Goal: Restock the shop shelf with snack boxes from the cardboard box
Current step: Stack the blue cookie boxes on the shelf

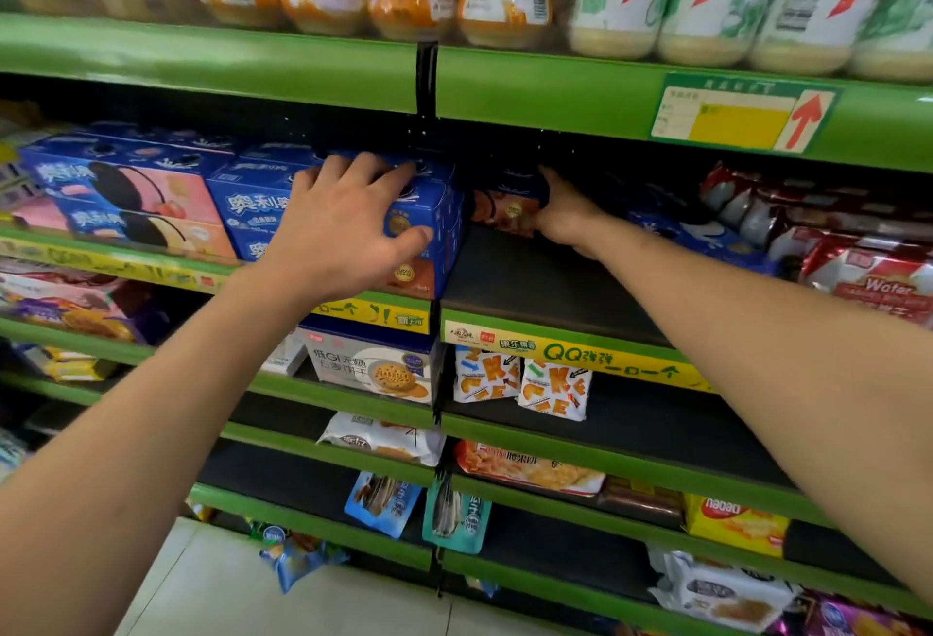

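Note:
Blue snack boxes stand in a row on the green shop shelf. My left hand lies over the rightmost front stack of blue boxes, fingers spread across its top and thumb on its front face. To the right, my right hand reaches deeper into the shelf and holds another blue and brown snack box at its right end, far back in the dark bay. The cardboard box is not in view.
Pink and blue boxes fill the shelf to the left. Red wafer packs and a blue packet lie to the right. Bare dark shelf floor spreads beneath my right hand. Bottles stand on the shelf above; snack bags sit on lower shelves.

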Demonstrator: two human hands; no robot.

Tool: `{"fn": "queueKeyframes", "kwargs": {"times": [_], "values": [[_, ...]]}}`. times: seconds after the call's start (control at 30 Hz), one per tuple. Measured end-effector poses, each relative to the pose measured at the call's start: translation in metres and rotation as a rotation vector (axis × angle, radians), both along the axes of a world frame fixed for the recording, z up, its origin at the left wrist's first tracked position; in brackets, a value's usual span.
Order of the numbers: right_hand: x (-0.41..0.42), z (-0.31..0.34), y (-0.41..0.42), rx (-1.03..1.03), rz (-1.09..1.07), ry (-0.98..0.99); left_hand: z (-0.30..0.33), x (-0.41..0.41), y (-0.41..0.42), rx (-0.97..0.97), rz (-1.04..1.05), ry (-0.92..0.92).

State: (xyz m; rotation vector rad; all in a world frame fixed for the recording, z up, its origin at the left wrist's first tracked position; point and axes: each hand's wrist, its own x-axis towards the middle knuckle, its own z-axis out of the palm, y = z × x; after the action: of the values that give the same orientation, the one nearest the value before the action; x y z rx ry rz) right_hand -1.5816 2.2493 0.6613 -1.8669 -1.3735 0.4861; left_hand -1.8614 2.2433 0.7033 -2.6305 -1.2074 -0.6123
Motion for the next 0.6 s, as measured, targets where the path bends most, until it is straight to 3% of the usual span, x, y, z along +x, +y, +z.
{"fn": "queueKeyframes", "kwargs": {"times": [0.2,0.6], "values": [[-0.018,-0.013,0.022,0.002,-0.101,-0.083,0.000,0.003,0.002,0.000,-0.007,-0.029],[-0.036,-0.013,0.040,-0.137,-0.040,-0.279,-0.005,0.002,0.004,0.036,-0.010,-0.033]]}}
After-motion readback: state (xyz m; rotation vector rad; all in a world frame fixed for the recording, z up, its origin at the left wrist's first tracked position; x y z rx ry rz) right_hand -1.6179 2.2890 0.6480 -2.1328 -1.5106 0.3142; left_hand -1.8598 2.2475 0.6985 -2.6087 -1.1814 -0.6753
